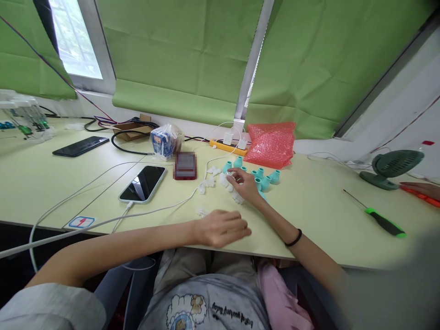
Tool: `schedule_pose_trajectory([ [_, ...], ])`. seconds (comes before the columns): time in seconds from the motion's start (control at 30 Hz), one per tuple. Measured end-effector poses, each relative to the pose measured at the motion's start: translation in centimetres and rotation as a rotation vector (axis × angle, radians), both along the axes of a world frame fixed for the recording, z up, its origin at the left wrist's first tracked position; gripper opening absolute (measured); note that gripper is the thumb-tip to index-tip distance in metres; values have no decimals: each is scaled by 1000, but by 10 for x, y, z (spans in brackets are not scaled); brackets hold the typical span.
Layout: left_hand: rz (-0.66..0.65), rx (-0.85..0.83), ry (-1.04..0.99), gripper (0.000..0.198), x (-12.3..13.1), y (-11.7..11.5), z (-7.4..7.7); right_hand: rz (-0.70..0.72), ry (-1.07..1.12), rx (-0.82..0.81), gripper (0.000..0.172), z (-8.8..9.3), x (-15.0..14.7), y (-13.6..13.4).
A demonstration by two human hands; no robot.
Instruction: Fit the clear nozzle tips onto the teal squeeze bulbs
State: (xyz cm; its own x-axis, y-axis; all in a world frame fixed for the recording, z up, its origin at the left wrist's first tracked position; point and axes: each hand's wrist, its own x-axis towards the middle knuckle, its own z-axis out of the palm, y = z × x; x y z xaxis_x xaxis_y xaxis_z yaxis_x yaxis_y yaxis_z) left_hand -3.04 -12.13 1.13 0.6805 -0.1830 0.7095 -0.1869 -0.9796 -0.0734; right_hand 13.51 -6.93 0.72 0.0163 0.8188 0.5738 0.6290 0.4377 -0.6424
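Note:
My right hand (244, 184) reaches over the small clear-white plastic pieces (225, 179), its thumb and fingertips pinched at one of them, too small to make out well. Several teal bottle-shaped parts (265, 183) stand just beyond and to the right of that hand. More whitish pieces (206, 182) lie to its left. My left hand (223, 228) is closed near the table's front edge, palm down; whatever its fingers hold, if anything, is hidden. A small clear piece (202, 212) lies just beyond the left hand.
A phone (142, 184) with a white cable lies left, beside a dark red device (184, 166). Behind are a yellow power strip (227, 146) and a red bubble-wrap bag (271, 144). On the right are a screwdriver (383, 221), a green fan (397, 164) and another person's hand (424, 189).

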Motion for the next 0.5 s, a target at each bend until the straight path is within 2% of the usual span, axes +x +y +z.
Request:
schedule_pose_trajectory([
  [0.07, -40, 128, 85, 15, -10, -8, -2, 1, 41, -8, 26, 0, -1, 1],
  [0.13, 5, 111, 159, 16, -18, -8, -5, 10, 94, -26, 28, 0, -1, 3],
  [0.3, 242, -477, 148, 15, -31, 17, -14, 91, 238, -135, 37, 2, -6, 1],
  [0.5, 359, -662, 101, 12, -18, 54, -20, 143, 362, -236, 38, -4, -13, -17],
])
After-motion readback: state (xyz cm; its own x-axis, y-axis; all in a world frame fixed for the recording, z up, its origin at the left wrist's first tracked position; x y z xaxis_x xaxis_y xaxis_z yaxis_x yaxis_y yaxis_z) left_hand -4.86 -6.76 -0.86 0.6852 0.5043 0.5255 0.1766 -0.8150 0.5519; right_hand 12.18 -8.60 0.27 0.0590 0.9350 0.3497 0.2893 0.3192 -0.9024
